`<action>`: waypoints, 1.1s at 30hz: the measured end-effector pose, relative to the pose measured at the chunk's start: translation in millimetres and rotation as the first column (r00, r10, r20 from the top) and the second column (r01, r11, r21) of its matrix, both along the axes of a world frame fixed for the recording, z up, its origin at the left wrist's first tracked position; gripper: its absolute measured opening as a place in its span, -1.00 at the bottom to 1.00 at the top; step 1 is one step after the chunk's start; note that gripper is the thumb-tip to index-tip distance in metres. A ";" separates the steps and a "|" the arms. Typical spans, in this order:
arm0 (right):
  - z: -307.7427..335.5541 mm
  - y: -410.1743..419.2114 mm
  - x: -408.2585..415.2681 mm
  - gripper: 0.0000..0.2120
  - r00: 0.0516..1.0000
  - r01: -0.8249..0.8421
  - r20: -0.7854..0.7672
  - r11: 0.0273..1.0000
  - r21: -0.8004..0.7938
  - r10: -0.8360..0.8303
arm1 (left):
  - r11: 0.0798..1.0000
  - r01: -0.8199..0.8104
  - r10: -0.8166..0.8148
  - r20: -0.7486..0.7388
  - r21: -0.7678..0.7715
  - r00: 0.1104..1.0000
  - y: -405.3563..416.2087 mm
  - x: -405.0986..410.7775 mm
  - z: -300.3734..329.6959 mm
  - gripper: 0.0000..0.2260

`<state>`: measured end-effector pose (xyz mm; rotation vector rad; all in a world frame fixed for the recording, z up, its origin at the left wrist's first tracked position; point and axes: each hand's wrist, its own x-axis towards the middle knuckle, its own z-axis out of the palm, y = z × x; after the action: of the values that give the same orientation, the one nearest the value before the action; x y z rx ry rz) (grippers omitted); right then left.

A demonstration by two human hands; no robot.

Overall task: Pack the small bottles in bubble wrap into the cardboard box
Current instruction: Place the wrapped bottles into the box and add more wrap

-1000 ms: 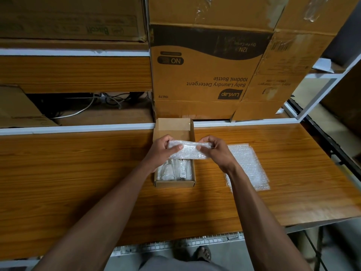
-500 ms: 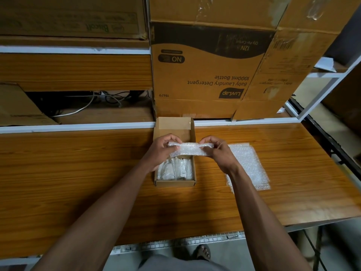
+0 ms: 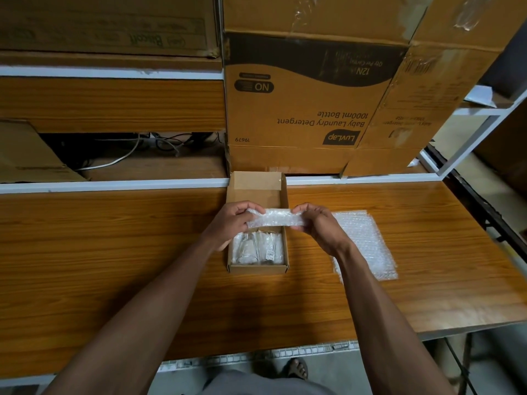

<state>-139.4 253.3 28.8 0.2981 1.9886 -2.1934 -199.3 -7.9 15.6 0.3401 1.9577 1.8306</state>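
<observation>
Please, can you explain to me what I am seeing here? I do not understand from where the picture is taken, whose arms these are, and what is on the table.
There is no machine here. A person wears a camera on the head, so it looks forward and down at their own two arms.

The left hand and the right hand together hold a roll of bubble wrap, one hand pinching each end. What is inside the roll cannot be seen.

Under the hands, a small open cardboard box stands on a wooden table. In it lie small clear bottles on bubble wrap.

Right of the box, flat bubble-wrap sheets lie on the table. Behind stand shelves with a big carton.
</observation>
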 end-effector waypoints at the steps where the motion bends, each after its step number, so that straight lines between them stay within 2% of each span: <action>1: -1.1 0.4 -0.8 -0.80 1.000 0.001 -0.004 1.000 -0.017 -0.001 | 0.999 -0.002 0.002 0.021 0.032 1.000 0.2 1.2 2.9 -0.81; 3: -1.9 -0.5 -2.1 -0.81 1.000 -0.001 -0.031 1.000 -0.006 0.001 | 0.996 -0.011 0.007 0.046 0.088 0.999 2.2 2.2 5.6 -0.88; 6: -1.9 -4.7 -5.3 -0.90 0.996 0.018 -0.091 0.996 0.082 -0.011 | 0.996 -0.055 0.056 -0.018 0.064 0.998 4.8 1.9 5.7 -0.87; 11: -5.3 -4.9 -9.6 -0.74 0.995 0.041 -0.094 0.996 0.078 -0.034 | 0.995 -0.104 0.104 -0.042 0.009 0.994 6.6 0.2 6.8 -0.78; 17: -20.1 -4.3 -15.0 -0.92 0.993 0.039 -0.116 0.985 0.169 -0.019 | 0.986 -0.133 0.125 -0.083 -0.099 0.989 4.0 -8.2 -4.3 -0.84; 20: -24.1 -7.2 -16.4 -0.90 0.995 0.042 -0.101 0.987 0.158 -0.026 | 0.975 -0.151 0.130 -0.129 -0.166 0.983 2.7 -10.7 -10.4 -0.86; 33: -44.1 -16.3 -27.8 -0.89 0.999 0.009 0.038 0.998 0.064 -0.012 | 0.973 -0.076 0.066 -0.050 -0.216 0.997 -19.2 -19.0 -30.3 -0.85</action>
<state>-167.2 237.0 -15.3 0.3574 2.0445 -2.1165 -218.3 -27.1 -14.7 0.2434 2.2011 1.6407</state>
